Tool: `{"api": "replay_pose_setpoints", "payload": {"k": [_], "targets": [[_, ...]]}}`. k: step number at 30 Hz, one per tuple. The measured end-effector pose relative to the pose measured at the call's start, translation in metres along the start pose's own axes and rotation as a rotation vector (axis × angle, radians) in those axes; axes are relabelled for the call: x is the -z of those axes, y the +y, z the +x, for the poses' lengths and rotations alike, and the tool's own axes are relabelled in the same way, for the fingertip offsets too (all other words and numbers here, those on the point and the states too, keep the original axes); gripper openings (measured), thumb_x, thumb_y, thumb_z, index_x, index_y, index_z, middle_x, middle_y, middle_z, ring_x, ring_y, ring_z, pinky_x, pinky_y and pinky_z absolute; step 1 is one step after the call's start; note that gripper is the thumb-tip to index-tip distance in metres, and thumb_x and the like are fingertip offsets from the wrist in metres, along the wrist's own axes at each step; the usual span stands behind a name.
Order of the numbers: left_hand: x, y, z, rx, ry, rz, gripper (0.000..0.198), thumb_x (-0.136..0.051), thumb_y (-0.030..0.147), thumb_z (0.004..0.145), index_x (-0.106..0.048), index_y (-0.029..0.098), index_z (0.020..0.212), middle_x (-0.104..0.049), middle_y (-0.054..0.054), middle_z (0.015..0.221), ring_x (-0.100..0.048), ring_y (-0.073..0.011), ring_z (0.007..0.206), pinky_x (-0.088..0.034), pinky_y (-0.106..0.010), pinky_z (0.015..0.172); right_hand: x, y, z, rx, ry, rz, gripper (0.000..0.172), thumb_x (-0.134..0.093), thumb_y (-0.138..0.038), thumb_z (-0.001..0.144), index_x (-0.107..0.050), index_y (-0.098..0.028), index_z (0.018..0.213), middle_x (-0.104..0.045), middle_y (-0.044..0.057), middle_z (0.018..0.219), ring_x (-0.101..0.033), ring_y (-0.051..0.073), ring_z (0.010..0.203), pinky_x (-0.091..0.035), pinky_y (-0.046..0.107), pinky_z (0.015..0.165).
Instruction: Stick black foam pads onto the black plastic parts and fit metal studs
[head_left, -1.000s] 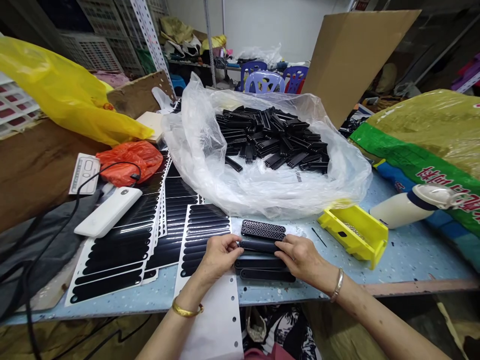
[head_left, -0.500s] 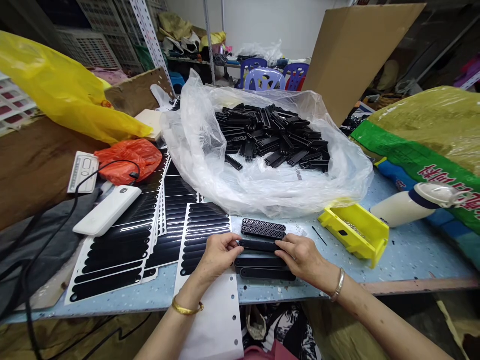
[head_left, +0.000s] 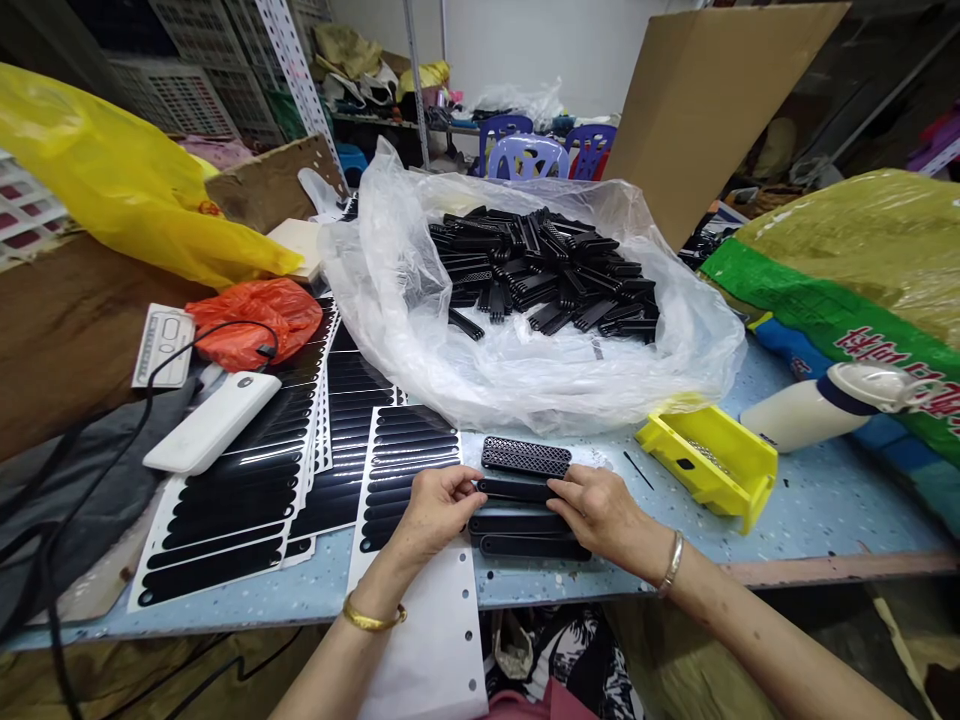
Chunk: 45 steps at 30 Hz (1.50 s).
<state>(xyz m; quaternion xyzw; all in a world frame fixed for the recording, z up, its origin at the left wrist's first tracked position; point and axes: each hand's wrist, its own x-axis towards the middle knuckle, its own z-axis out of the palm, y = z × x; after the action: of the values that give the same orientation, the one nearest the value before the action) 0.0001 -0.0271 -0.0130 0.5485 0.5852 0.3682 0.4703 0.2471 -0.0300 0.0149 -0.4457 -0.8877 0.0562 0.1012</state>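
A narrow black strip (head_left: 516, 490) with rounded ends is stretched level between my hands, just over the table. My left hand (head_left: 442, 508) pinches its left end between thumb and fingertips. At the right end, the fingers of my right hand (head_left: 600, 508) are closed on the strip. Whether it lies on another piece beneath is not clear. Behind it rests a black bar with a lattice pattern (head_left: 526, 456). Smooth black bars (head_left: 534, 547) lie side by side on the near side, partly under my right fingers. A white backing sheet (head_left: 424, 630) with black stickers at its far end runs under my left forearm.
A clear plastic bag (head_left: 525, 385) full of black bars stands behind. Sheets of black stickers (head_left: 225, 520), a white power bank (head_left: 214, 422) and a red bag (head_left: 259, 322) are at left. To the right are a yellow bin (head_left: 709, 465) and a bottle (head_left: 810, 408).
Both hands keep their grip on the strip in nearly the same place. The right hand has shifted very slightly left; the bars on the table have not visibly moved.
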Motion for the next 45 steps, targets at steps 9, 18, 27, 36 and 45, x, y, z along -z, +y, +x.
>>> {"api": "replay_pose_setpoints", "payload": {"k": [9,18,27,36,45], "targets": [[0.004,0.001,0.002,-0.008,-0.068,-0.048,0.021,-0.059,0.029,0.075,-0.074,0.014,0.08,-0.064,-0.001,0.055,-0.059,-0.0119,0.046,-0.046,-0.021,0.046,0.002,-0.001,0.001,-0.001,-0.015,-0.006,0.012,-0.06,-0.018,0.087,-0.072,-0.016,0.089,-0.063,0.005,0.074,-0.057,0.017,0.066,-0.035,0.028,0.058],[0.002,0.013,0.006,0.125,-0.048,-0.106,0.024,-0.063,0.035,0.072,-0.069,0.014,0.065,-0.06,0.0,0.05,-0.058,-0.0105,0.042,-0.044,-0.019,0.041,0.001,-0.001,0.001,0.014,0.001,-0.01,0.012,-0.059,-0.018,0.088,-0.071,-0.016,0.09,-0.061,0.005,0.073,-0.056,0.016,0.065,-0.033,0.028,0.057],[-0.003,0.012,0.011,0.179,-0.002,-0.131,0.018,-0.065,0.032,0.065,-0.067,0.014,0.062,-0.057,0.003,0.044,-0.055,-0.0094,0.037,-0.041,-0.018,0.037,0.002,-0.001,0.002,0.018,-0.005,0.002,0.013,-0.058,-0.017,0.088,-0.071,-0.016,0.09,-0.062,0.006,0.073,-0.054,0.016,0.065,-0.033,0.028,0.057],[-0.001,0.015,0.01,0.18,-0.022,-0.139,0.019,-0.062,0.031,0.067,-0.067,0.013,0.064,-0.058,0.002,0.045,-0.055,-0.0092,0.037,-0.041,-0.017,0.037,0.002,-0.001,0.001,0.02,0.008,0.002,0.013,-0.059,-0.018,0.087,-0.072,-0.016,0.09,-0.063,0.006,0.074,-0.055,0.017,0.065,-0.032,0.028,0.057],[-0.005,0.016,0.01,0.169,0.007,-0.071,0.02,-0.061,0.033,0.067,-0.066,0.014,0.062,-0.056,0.003,0.044,-0.054,-0.0097,0.036,-0.041,-0.018,0.036,0.0,0.0,0.001,0.021,0.032,0.02,0.011,-0.06,-0.017,0.087,-0.071,-0.015,0.088,-0.061,0.006,0.072,-0.055,0.017,0.065,-0.033,0.027,0.057]]}}
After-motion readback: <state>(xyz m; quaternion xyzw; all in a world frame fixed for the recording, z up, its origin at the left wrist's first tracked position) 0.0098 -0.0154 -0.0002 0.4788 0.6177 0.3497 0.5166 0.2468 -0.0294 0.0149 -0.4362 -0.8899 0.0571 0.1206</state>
